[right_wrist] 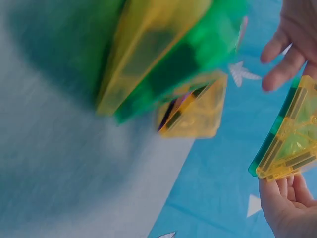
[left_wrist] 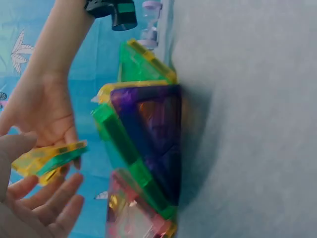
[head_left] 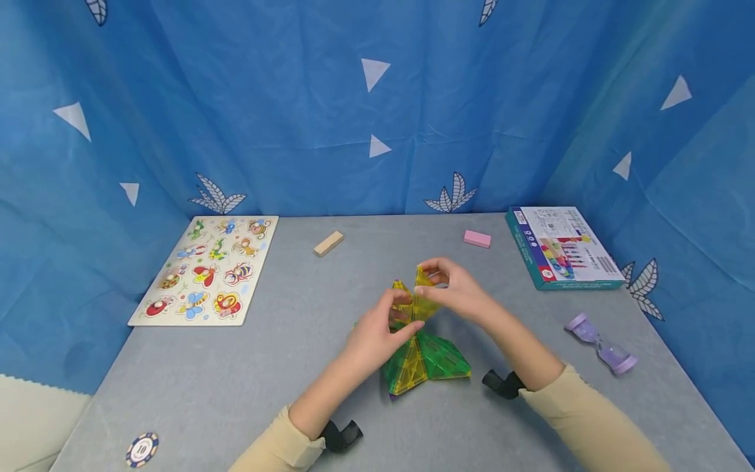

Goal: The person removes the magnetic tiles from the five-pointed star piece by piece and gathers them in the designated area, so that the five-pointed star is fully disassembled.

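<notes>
My right hand (head_left: 454, 288) grips a yellow and green piece of triangular magnetic tiles (right_wrist: 292, 134) by its edge, raised above the table. Opposite it, my left hand (head_left: 374, 331) has its fingers loosely spread, the fingertips right beside the raised piece. Beneath both hands a shape built of magnetic tiles (head_left: 445, 357) stands on the table, with green and yellow triangles sloping outward. From the left wrist, a purple tile (left_wrist: 161, 124) and a pinkish tile (left_wrist: 131, 208) also show low in this shape. Part of it is hidden by the left hand in the head view.
On the grey table (head_left: 283, 373) lie an insect puzzle board (head_left: 203, 272), a wooden block (head_left: 328, 243), a pink block (head_left: 477, 238), a boxed set (head_left: 566, 246), a purple hourglass (head_left: 600, 344) and a poker chip (head_left: 142, 450). A blue curtain (head_left: 307, 118) surrounds the table.
</notes>
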Tool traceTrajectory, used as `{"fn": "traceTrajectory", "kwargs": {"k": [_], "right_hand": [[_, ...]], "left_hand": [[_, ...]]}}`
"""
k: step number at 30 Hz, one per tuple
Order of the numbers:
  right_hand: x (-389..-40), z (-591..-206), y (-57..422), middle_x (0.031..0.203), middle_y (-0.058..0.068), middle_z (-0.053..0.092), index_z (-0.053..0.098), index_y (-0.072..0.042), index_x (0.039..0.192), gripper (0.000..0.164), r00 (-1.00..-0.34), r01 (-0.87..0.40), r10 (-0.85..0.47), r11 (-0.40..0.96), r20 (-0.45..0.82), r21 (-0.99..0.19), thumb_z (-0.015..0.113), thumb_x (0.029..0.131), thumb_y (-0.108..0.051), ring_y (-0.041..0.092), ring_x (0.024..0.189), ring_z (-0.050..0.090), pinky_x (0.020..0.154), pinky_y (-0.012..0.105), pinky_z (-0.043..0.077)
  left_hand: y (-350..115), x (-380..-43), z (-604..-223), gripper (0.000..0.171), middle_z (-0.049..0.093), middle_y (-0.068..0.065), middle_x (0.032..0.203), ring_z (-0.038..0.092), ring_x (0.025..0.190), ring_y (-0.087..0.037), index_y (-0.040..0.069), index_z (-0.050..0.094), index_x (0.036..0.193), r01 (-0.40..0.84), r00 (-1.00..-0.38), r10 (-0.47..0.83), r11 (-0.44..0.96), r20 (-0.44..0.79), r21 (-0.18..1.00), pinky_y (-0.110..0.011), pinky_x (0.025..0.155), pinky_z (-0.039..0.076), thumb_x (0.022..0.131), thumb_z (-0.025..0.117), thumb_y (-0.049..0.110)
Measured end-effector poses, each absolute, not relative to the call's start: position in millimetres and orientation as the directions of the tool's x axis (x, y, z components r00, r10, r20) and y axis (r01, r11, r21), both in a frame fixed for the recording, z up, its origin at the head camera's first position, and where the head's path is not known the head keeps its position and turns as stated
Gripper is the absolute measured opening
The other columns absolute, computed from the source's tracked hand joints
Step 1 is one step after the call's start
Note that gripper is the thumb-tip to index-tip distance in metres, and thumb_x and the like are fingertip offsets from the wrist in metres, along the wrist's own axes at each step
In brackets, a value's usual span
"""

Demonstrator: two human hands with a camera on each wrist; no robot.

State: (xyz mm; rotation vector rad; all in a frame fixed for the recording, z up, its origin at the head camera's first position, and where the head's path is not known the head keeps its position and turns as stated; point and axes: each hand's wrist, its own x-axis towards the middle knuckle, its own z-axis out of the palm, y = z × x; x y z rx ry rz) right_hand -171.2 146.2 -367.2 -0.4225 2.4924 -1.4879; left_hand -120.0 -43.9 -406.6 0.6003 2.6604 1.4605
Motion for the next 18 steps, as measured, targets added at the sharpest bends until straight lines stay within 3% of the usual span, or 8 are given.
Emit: {"fn": "traceTrajectory", "kwargs": {"k": [9,18], "right_hand": [[-165.5,-367.2,135.1,0.114,0.012,0.054,0.046,-0.006,0.124,0.052,-0.953,-0.081,-0.302,0.361,-0.035,-0.929,0.07,0.083,-0.028,0.026,0.101,0.051,0.075,0.034,0.047],[-171.2,-373.1,148.1,0.093,0.011,0.066,0.064,-0.002,0.105,0.03,-0.958,-0.027,-0.281,0.278,-0.054,-0.96,0.07,0.085,-0.024,0.022,0.078,0.061,0.072,0.036,0.053]], "left_hand": [[-45.7,-124.5,-412.0,0.021,0.063,0.0,0.103,0.063,0.089,-0.012,0.015,0.055,0.11,0.265,-0.951,0.257,0.388,0.172,0.883,-0.026,0.072,0.051,0.093,0.058,0.027],[-58.7,-132.0,-406.3,0.024,0.065,-0.005,0.1,0.064,0.091,-0.018,0.009,0.058,0.107,0.161,-0.964,0.25,0.259,0.095,0.952,-0.031,0.075,0.051,0.093,0.058,0.028]]}}
